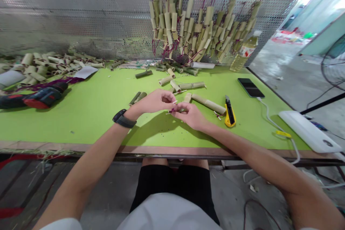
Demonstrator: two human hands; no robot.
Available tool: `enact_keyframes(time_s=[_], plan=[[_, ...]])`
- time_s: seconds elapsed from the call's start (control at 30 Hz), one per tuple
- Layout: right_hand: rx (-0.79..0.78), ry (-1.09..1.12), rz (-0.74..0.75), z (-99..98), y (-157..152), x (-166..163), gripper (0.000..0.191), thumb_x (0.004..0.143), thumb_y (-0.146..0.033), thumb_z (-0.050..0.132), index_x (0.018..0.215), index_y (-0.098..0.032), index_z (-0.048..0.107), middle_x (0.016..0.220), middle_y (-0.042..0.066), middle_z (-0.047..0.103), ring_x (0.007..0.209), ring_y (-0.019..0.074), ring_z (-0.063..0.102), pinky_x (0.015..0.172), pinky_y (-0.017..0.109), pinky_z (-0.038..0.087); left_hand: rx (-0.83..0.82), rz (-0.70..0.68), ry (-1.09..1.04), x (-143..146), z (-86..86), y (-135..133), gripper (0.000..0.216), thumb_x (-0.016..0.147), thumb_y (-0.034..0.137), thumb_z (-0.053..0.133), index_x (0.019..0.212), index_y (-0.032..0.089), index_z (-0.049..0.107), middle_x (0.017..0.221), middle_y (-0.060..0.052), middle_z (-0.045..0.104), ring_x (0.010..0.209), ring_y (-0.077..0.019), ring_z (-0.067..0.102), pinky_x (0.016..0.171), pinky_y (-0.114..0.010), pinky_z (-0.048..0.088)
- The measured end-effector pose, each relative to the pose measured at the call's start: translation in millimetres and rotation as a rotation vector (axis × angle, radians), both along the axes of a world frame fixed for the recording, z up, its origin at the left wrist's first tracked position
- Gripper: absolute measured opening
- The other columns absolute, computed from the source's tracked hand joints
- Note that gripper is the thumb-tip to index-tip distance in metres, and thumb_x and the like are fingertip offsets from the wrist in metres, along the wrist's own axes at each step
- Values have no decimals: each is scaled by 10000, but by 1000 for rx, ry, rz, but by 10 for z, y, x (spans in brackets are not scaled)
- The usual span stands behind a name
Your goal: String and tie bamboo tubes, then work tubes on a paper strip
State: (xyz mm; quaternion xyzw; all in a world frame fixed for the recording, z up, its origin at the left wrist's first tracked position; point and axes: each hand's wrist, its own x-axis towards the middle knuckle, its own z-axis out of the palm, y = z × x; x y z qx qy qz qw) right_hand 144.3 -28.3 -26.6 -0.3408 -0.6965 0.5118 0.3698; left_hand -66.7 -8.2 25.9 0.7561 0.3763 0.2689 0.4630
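Both hands meet over the middle of the green tabletop (94, 115). My left hand (157, 101), with a dark watch on its wrist, is closed with thumb and fingers pinched at a thin pale stick. My right hand (191, 115) pinches a small knot of purple cord (173, 110) right beside the left fingertips. Fingers partly hide the cord and stick. Just beyond the right hand lie a short bamboo piece (188, 97) and a long bamboo tube (208, 104). A yellow utility knife (230, 112) rests to the right, its blade pointing away.
Strung bamboo tubes (185, 25) hang on the perforated metal panel (81, 14). At left are a cordless drill (43, 97) and a bamboo pile (43, 65). A phone (251, 87), a white power bank (308, 130) and a bottle of yellow liquid (244, 53) stand or lie at right.
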Motion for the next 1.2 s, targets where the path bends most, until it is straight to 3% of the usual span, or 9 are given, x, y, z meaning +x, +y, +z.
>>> enact_keyframes(time_s=[0.5, 0.87, 1.2], plan=[[71, -37, 49, 22, 2, 28, 292, 900, -488, 746, 907, -197, 716, 892, 26, 743, 779, 166, 619, 741, 306, 492, -41, -57, 13, -28, 34, -4, 239, 855, 383, 794, 902, 159, 727, 829, -38, 771, 739, -150, 704, 734, -280, 548], [232, -140, -120, 2, -4, 74, 245, 941, -460, 717, 886, -222, 711, 832, 29, 760, 691, 169, 617, 634, 304, 455, -86, -89, -19, -49, 10, 7, 267, 854, 390, 826, 930, 155, 724, 840, -51, 773, 748, -162, 720, 756, -307, 576], [303, -109, -169, 49, -35, 94, 308, 937, -533, 731, 882, -237, 794, 818, 44, 781, 651, 180, 635, 626, 329, 485, -101, -73, -24, -41, 17, 12, 186, 820, 300, 812, 906, 164, 718, 837, -50, 791, 757, -158, 736, 760, -287, 574]])
